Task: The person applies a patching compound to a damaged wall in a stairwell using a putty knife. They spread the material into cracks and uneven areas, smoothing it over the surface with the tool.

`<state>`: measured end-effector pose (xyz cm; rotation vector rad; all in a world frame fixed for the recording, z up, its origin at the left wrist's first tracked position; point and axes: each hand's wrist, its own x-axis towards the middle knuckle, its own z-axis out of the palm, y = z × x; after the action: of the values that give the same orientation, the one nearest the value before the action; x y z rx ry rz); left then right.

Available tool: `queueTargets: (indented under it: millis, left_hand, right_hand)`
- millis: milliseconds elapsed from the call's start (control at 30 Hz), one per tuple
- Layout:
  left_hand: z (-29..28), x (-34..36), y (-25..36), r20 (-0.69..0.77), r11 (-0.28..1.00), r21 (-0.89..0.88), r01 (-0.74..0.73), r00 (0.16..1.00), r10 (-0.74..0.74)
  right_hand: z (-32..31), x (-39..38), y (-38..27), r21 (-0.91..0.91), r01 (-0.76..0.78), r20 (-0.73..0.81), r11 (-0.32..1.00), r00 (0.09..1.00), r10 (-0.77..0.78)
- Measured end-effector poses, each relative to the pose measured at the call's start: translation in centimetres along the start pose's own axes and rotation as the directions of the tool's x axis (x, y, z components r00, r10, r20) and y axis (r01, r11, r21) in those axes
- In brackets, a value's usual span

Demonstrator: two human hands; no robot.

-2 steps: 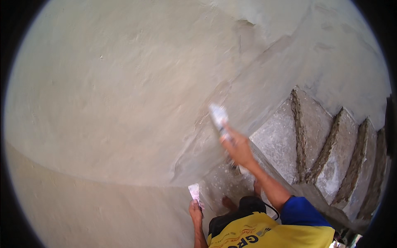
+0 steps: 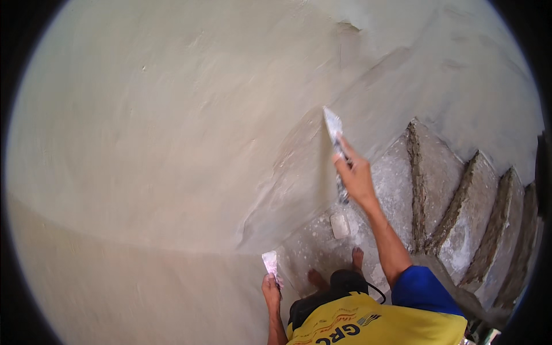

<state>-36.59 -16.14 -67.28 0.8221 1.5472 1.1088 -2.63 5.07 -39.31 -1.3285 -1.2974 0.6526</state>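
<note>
My right hand (image 2: 356, 178) is closed round the dark handle of a putty knife (image 2: 333, 123). Its pale, smeared blade points up and away, the tip at the plastered wall (image 2: 172, 132); whether the edge touches cannot be made out. Low in the view, my left hand (image 2: 272, 289) grips a second, smaller scraper (image 2: 269, 262) with a whitish blade, held upright close to my body. A ridge of rougher plaster (image 2: 282, 161) runs diagonally up the wall beside the right-hand blade.
Rough concrete stairs (image 2: 443, 190) with broken edges climb at the right. A pale block (image 2: 340, 225) lies on the speckled floor (image 2: 305, 253) ahead of my bare feet (image 2: 317, 279). The wall curves round to the lower left. A chipped patch (image 2: 348, 27) marks it higher up.
My right hand has swept up and to the right along the wall with the putty knife, uncovering the pale block on the floor. The left hand has barely moved.
</note>
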Motion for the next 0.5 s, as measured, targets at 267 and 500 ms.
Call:
queueTargets:
  millis: [267,500]
  left_hand:
    - [0.5,0.4,0.9,0.023,0.995,0.080,0.056,0.998,-0.058]
    - [-1.1,-0.1,-0.2,-0.068,0.994,0.085,0.074,0.995,-0.068]
  right_hand:
    - [8.9,-5.8,7.4,-0.078,0.354,0.078,0.932,0.934,-0.348]
    - [9.0,-6.7,9.4,-0.436,0.475,0.182,0.765,0.879,-0.442]
